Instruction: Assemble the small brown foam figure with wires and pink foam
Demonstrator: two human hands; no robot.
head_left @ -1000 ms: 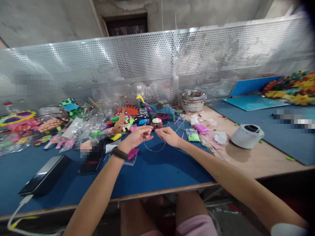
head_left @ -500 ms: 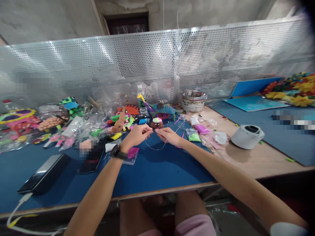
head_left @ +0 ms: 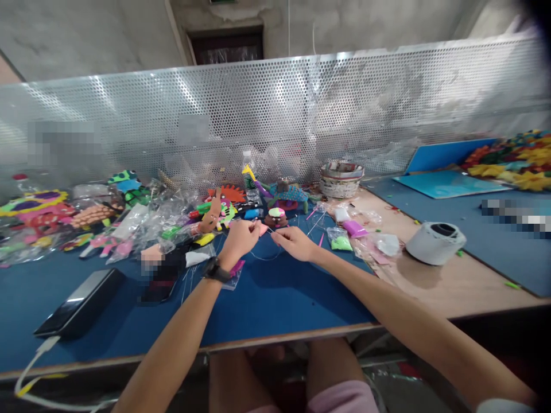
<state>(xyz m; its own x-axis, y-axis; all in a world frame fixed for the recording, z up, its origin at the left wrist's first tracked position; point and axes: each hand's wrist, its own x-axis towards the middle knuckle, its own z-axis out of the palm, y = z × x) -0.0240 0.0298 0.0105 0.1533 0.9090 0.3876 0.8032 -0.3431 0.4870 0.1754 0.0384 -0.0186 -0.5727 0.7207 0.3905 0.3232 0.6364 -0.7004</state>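
A thin pale wire (head_left: pixel 264 259) hangs in a shallow curve between my two hands, above the blue tabletop (head_left: pixel 293 298). Thumb and fingers of my left hand (head_left: pixel 241 236) are pinched on one part of it, and a small pinkish patch shows at those fingertips, too small to make out. My right hand (head_left: pixel 295 242) pinches the wire a little to the right, its fingertips apart from the left ones. Just behind both hands sits a brown clay figure (head_left: pixel 275 219) with eyes and a pink and pale green top. A bag of magenta clay (head_left: pixel 235 275) lies beside my left wrist.
Clay animals and clear bags crowd the left and back, among them a blue dotted figure (head_left: pixel 289 194). A phone on a dark block (head_left: pixel 80 301) stands front left. To the right are a woven basket (head_left: pixel 341 179), green clay (head_left: pixel 340 240) and a white roll (head_left: pixel 435 243).
My hands have drawn slightly apart, the left one moving left. The wire's round loop has become flatter and shallower. The view has shifted slightly.
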